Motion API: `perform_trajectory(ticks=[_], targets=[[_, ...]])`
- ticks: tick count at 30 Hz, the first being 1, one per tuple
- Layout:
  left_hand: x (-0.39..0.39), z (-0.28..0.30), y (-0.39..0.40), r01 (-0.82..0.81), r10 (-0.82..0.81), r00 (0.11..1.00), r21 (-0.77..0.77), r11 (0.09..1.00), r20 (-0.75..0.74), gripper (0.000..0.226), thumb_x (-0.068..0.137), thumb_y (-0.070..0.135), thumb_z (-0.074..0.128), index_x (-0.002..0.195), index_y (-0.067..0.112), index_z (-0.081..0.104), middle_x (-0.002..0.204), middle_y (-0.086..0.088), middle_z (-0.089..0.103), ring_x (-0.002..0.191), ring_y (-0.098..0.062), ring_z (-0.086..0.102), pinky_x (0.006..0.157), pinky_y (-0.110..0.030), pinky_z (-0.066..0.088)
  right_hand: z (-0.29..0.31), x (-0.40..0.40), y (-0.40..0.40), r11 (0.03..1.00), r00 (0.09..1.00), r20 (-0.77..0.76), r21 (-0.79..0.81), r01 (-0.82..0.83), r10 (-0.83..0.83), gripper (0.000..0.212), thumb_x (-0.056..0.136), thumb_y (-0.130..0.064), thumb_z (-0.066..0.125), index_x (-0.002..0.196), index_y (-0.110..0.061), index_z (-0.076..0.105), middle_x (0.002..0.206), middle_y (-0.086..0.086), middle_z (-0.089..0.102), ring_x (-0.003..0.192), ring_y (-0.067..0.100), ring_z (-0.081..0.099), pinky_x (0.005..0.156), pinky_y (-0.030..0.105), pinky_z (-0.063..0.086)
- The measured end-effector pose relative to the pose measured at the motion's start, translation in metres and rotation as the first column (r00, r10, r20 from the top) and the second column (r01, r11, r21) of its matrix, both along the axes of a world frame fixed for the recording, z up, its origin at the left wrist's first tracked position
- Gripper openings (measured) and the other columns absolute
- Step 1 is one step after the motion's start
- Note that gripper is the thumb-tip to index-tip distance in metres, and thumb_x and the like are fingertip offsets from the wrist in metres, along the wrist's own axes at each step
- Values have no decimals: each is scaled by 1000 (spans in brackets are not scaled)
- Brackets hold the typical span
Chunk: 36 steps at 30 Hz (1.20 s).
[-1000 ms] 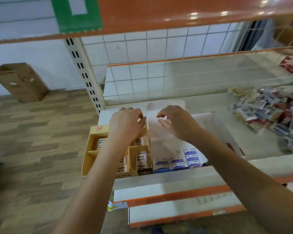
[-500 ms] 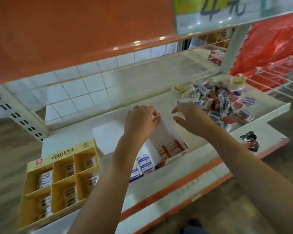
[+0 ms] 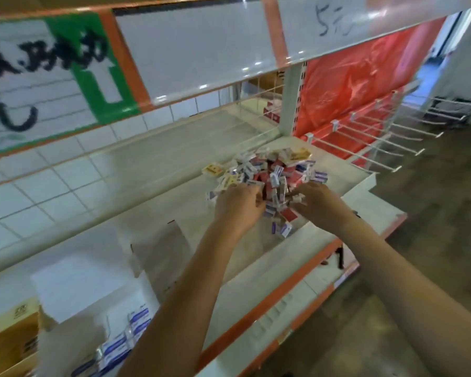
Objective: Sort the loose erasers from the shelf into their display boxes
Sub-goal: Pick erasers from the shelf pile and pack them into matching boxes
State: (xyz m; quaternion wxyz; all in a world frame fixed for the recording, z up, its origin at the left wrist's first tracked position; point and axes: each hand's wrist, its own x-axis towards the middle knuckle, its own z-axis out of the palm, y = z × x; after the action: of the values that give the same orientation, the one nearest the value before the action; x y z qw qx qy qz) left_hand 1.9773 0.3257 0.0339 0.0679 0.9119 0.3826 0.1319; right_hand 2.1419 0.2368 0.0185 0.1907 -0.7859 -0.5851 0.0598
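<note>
Far left, bottom corner: yellow display box [image 3: 10,338], cut off by the frame edge; print on its top flap too blurred to read, compartments not resolvable.

Just right of it: white display box [image 3: 93,289], back flap raised. Blue-and-white erasers [image 3: 136,321] stand in its front section; my left forearm crosses over the box and hides its right part, so the count is not readable.

Shelf [image 3: 147,202]: pale deck, orange front strip, tiled wall behind. Overhead sign panel carries handwriting, too smeared to read.

Centre: my left hand [image 3: 238,210] is at the near left edge of the loose eraser pile [image 3: 269,170], back of hand toward the camera, fingers curled down into the erasers. Fingertips hidden by the hand itself; I cannot tell whether they have hold of anything.

Pile sits on the shelf deck toward the right end, well apart from both boxes. Mixed red, blue-white and yellowish wrappers; motion blur prevents reading labels.

Right of centre: my right hand [image 3: 317,204] at the near right edge of the pile, fingers curled, pinching a small pale eraser [image 3: 298,198] at the tips.

Far right: red plastic sheet [image 3: 351,85] behind wire hooks [image 3: 370,142].
</note>
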Motion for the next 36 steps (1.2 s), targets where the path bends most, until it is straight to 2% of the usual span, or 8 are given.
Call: perform_trajectory(ticks=[3,8,11,16,22,28,33,36], targets=[[24,-6,5,12,-12,1000,11,1000,-15,23,88,31,57,105,16,61,105,-3,65,99,-23,57,75,-31,42,-4,24,-8,998,999,-4,-30,47,-47,26,89,-23,61,112,-10,62,109,14,63,103,33,57,86,38,44],[46,-22,16,-17,17,999,-9,1000,-52,34,87,28,62,119,17,57,115,-2,62,105,-22,55,90,-36,45,-12,50,-14,990,997,11,-118,77,-77,35,94,-34,52,122,-14,56,126,9,56,117,28,48,96,34,37],[53,-30,22,-50,50,997,7,999,-61,35,88,27,61,121,17,55,115,-2,62,106,-22,54,94,-35,41,-19,57,-15,990,997,10,-118,73,-73,35,94,-33,51,124,-15,54,122,8,56,116,27,48,95,34,38],[64,-39,25,-114,115,993,23,993,-11,30,90,34,57,116,18,57,107,0,65,98,-19,57,81,-32,48,-28,61,-14,995,998,22,-79,56,-55,34,95,-35,49,121,-15,57,112,6,60,107,24,50,88,32,42],[75,-43,23,-217,218,976,51,975,-22,32,91,36,54,116,16,58,109,-1,64,104,-21,54,93,-39,45,-34,64,-9,998,998,28,-23,51,-51,33,95,-40,49,115,-15,60,108,3,59,102,20,51,83,28,41],[82,-40,22,-262,267,958,60,963,-106,32,92,38,51,108,12,59,105,-3,62,103,-23,54,94,-41,44,-37,67,-8,999,999,3,-10,48,-48,28,93,-31,53,115,-14,60,108,5,57,102,21,51,82,30,44],[81,-45,22,-307,308,951,44,951,-17,32,91,38,53,112,16,62,105,-1,65,103,-21,55,93,-38,43,-39,69,-7,999,999,-16,15,40,-40,27,92,-30,56,114,-14,61,109,3,57,103,19,50,82,28,43],[73,-48,20,-303,301,947,5,953,115,27,92,37,52,109,20,65,88,6,67,86,-17,59,84,-36,48,-38,70,-11,999,999,-33,24,34,-33,27,92,-27,55,116,-14,61,109,2,59,104,19,50,84,27,42]])
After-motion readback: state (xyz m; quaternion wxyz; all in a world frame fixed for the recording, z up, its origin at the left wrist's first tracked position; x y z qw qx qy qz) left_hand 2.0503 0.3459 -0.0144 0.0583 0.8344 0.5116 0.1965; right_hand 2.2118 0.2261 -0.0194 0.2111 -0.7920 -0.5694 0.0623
